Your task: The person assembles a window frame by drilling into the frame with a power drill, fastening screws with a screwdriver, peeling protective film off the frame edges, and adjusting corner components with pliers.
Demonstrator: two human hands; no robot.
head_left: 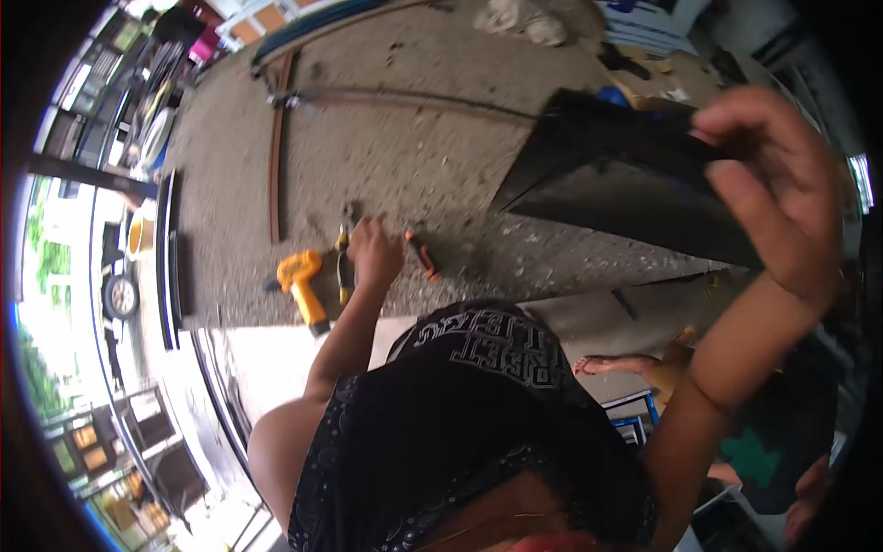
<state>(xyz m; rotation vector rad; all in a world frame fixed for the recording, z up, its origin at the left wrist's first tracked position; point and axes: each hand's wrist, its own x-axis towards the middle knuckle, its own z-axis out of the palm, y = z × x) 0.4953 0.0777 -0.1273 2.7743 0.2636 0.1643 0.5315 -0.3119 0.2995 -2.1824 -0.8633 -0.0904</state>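
Clearly the right hand (782, 189) pinches the thin, black, flat sheet (607, 166), which stretches leftward from it over the gritty grey worktop (386, 166); the left hand (372, 248) is beside slim, yellow-handled pliers (343, 247) pointing away from the body, its grip unclear.

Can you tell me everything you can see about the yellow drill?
The yellow drill looks like hard plastic. It has a chunky body, a dark nose and a handle with a dark base. Dark marks show on the body, too small to read. It lies on the rough, grey-brown work surface, near the edge closest to the person, nose pointing left in the picture. No hand is holding it; the left hand is to its right.
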